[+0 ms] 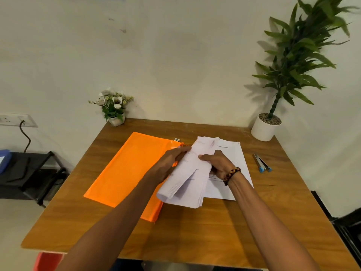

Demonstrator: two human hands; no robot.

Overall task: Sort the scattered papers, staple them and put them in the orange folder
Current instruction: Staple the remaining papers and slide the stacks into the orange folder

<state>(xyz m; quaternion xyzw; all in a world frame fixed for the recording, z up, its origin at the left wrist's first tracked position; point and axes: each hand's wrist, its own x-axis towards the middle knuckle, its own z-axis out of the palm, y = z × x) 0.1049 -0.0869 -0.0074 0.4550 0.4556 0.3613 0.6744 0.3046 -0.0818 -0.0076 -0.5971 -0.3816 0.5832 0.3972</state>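
Observation:
A loose stack of white printed papers (192, 180) is lifted over the middle of the wooden table. My left hand (172, 161) grips its left edge and my right hand (218, 163), with a beaded bracelet at the wrist, grips its right side. One more sheet (233, 153) lies flat under and to the right of the stack. The orange folder (129, 171) lies flat to the left, its zip end next to my left hand. A silver stapler with blue ends (261, 163) rests to the right of the papers.
A small pot of white flowers (114, 106) stands at the table's back left corner. A tall green plant in a white pot (265, 128) stands at the back right. A black rack (29, 173) sits left of the table, below a wall socket.

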